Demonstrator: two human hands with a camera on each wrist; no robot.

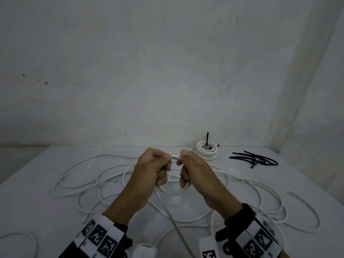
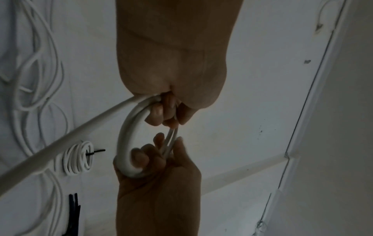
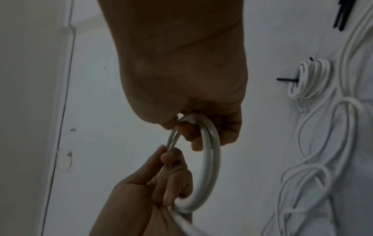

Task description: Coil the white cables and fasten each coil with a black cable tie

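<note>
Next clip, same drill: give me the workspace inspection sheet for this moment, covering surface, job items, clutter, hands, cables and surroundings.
Surface: white table, in a corner, strewn with cable.
Job's things: one finished coil at the back, bound with a black tie; small coil in progress held between both hands; loose black cable ties in a pile right of the finished coil.
Clutter: nothing seen.
Grippers: left hand and right hand both grip the small coil, raised above the table.
Cables: loose white cables sprawl in overlapping loops across the table; one strand trails from the held coil toward the near edge.
Surroundings: plain pale wall, a few dark spots.
</note>
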